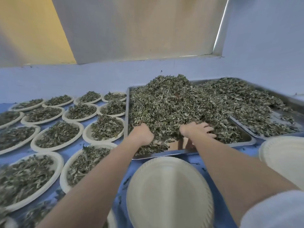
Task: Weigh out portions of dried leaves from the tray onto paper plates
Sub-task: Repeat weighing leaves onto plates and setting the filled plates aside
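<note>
Tray: metal, rectangular, long axis running left to right across the blue table; its near rim lies just beyond the empty paper plate.
Dried leaves: heaped highest toward the tray's far side, thinning toward the near right corner, where bare metal shows.
Second tray: overlaps the first at the right, also holding leaves; its right end is cut off by the frame.
Left hand: sunk into the near edge of the heap, fingers curled round leaves; fingertips buried.
Right hand: lies on the heap, fingers bent down into the leaves and gripping them; tips partly hidden.
Filled plates: packed in rows left of the tray, rims touching or nearly so, little table between them.
Plate stack: at the right edge, partly hidden behind the right forearm.
Open room: a narrow strip of table between the tray's near rim and the empty plate; a bare band beyond the plates up to the wall.
Hard to make out: near-left plates are blurred.
</note>
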A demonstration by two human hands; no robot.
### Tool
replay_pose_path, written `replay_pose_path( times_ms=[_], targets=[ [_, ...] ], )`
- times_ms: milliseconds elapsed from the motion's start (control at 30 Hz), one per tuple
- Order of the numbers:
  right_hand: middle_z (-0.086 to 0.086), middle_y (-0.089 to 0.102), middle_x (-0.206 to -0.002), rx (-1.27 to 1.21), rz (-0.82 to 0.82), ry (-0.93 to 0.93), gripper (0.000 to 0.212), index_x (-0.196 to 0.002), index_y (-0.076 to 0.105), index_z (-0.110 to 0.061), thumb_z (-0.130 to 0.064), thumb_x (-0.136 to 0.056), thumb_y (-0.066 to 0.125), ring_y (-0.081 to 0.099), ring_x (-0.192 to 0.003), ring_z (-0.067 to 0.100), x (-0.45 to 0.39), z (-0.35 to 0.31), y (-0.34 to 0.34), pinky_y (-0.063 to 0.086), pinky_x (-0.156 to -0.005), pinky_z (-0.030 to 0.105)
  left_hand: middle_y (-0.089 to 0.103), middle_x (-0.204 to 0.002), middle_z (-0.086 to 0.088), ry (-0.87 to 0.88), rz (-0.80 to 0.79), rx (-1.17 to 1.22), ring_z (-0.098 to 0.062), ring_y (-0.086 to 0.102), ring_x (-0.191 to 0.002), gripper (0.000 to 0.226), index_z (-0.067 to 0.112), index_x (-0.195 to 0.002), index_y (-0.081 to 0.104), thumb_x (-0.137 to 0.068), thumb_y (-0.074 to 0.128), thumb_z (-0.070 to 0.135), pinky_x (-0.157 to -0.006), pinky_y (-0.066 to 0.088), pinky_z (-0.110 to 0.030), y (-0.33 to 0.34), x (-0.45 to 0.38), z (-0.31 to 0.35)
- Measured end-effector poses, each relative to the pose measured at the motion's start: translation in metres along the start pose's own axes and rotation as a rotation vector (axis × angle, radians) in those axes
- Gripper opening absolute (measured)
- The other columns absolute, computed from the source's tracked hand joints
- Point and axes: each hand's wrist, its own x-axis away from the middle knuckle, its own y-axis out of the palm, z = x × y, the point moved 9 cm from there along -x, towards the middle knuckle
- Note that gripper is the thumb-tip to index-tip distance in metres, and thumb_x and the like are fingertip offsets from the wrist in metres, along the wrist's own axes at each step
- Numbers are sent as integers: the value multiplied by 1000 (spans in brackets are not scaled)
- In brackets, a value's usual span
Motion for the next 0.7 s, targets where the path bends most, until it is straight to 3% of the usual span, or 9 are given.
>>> replay_pose_path(
  times_ms=[67, 133, 233, 267, 333, 367, 433, 600, 700],
  targets=[
    [22, 12, -154, 93, -45, -69, 63, -147, 26, -11, -44, -94, 33, 11, -140, 45, 4, -19, 13, 19, -110, 61, 50, -85, -6, 6, -25, 26, -15, 46, -71, 18, -1, -108, 44, -95, 34, 7, -61, 36, -26, 6, -9, 4],
    [20, 40, -141, 95, -47, -224, 56, -136, 43, -6, -40, -93, 37, 40, -127, 38, 13, -46, 17, 40, -98, 44, 39, -73, -1, 24, -27, 81, -14, 40, -66, 14, 7, -81, 40, -92, 34, 3, -60, 33, -26, 7, -12, 9],
    [10, 57, -123, -14, 42, -417, 41, -113, 56, -11, -43, -90, 43, 56, -104, 29, 22, -76, -7, 43, -79, 31, 48, -83, -12, 55, -41, 116, -19, 41, -63, 21, 3, -107, 47, -91, 34, 0, -53, 31, -27, 1, -10, 17],
    [11, 57, -124, -16, 79, -440, 43, -115, 56, -11, -44, -90, 42, 56, -105, 29, 22, -79, -16, 44, -80, 32, 52, -92, -16, 63, -34, 96, -19, 43, -64, 31, 2, -119, 47, -91, 34, 1, -51, 33, -27, -3, -9, 18],
    [13, 47, -141, 92, 4, -521, 53, -134, 48, -11, -45, -95, 35, 48, -123, 31, 27, -87, -8, 42, -98, 39, 54, -113, -21, 56, -18, 58, -22, 52, -76, 41, -3, -132, 41, -92, 34, 3, -58, 42, -29, -8, -7, 18],
    [12, 37, -150, 155, -110, -598, 56, -143, 40, -12, -45, -98, 31, 39, -133, 30, 35, -93, 7, 34, -108, 41, 54, -118, -20, 61, -40, 50, -24, 54, -82, 41, -4, -133, 41, -93, 33, 3, -64, 46, -31, -6, -5, 19],
    [10, 25, -156, 228, -307, -718, 59, -149, 29, -13, -46, -101, 28, 28, -140, 27, 54, -96, 33, 23, -114, 39, 56, -110, -17, 74, -116, 34, -22, 52, -80, 39, -3, -129, 47, -94, 32, 3, -67, 47, -32, 1, -2, 19],
    [7, 37, -150, 216, -210, -678, 77, -144, 39, -17, -67, -86, 46, 40, -132, 30, 62, -86, 7, 34, -105, 41, 57, -100, -18, -4, -40, 61, -25, 61, -75, 39, -4, -130, 44, -94, 32, 4, -61, 55, -33, -22, 7, 4],
    [7, 40, -147, 293, -264, -552, 91, -145, 36, -19, -70, -74, 60, 47, -127, 29, 70, -72, 18, 39, -102, 40, 53, -110, -30, -66, -137, 18, -41, 66, -86, 27, -7, -116, 43, -93, 32, 3, -74, 57, -49, -11, 15, -6]
  ],
)
